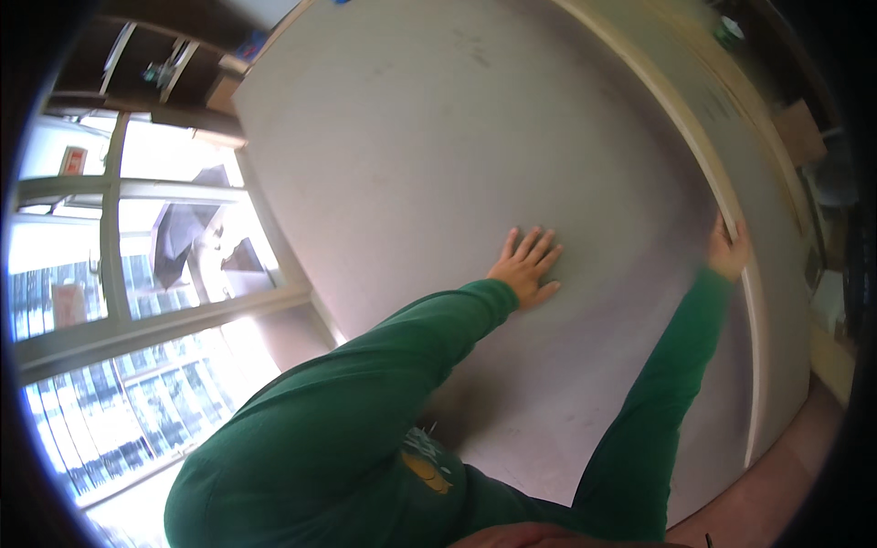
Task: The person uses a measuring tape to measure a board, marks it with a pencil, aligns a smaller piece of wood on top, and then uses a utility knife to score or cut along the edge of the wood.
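A large pale grey board [438, 137] fills most of the view, standing on its edge and leaning away from me. My left hand [527, 265] lies flat on its face, fingers spread. My right hand [728, 248] grips the board's light wooden right edge [703, 155], fingers wrapped round it. Both arms are in green sleeves and reach up from the lower edge.
More boards [767, 173] stand behind the first one on the right. A window with a white frame [110, 237] is on the left, shelves [155, 64] above it. Brown cardboard boxes [799, 128] sit at the far right. A reddish floor [776, 493] shows at the lower right.
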Action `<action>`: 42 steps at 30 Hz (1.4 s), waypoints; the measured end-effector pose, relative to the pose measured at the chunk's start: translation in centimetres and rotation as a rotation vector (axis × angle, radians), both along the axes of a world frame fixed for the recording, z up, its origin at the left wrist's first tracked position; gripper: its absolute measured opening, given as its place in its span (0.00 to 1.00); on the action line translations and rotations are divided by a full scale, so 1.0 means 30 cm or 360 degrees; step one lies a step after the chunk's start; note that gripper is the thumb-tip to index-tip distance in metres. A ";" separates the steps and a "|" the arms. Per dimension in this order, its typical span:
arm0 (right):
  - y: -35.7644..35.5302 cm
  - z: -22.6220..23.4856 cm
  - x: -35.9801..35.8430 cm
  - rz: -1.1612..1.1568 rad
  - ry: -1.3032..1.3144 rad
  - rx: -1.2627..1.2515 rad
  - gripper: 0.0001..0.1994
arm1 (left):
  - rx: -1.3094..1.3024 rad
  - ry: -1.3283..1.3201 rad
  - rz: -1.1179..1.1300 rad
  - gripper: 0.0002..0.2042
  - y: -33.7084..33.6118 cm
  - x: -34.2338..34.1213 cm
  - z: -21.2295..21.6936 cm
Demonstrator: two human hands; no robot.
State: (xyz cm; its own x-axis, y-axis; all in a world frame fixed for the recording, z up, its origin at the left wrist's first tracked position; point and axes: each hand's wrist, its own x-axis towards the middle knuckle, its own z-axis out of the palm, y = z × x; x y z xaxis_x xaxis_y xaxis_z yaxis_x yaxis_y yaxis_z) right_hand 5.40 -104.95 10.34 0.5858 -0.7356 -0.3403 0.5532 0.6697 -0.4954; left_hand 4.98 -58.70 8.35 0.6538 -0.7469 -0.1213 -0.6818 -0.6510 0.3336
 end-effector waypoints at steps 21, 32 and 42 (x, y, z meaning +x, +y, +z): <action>1.213 0.384 -0.510 -0.0239 -0.0099 0.0256 0.20 | -0.1638 0.1751 0.1118 0.40 0.060 0.221 0.132; 1.702 0.416 -0.807 -0.0300 -0.0208 0.0278 0.25 | -0.2113 0.2645 0.1162 0.25 0.238 0.300 0.239; 1.977 0.463 -1.283 -0.0296 -0.0050 0.0472 0.26 | -0.1867 0.3316 0.1097 0.18 0.873 -0.188 0.411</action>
State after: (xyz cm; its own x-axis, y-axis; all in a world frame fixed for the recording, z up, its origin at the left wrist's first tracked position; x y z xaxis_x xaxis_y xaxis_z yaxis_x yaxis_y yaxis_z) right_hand -33.08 -45.64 24.22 0.4646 -0.7024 -0.5392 0.6911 0.6683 -0.2751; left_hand -0.67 -32.51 20.67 0.3628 -0.7846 -0.5029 0.9318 0.3005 0.2034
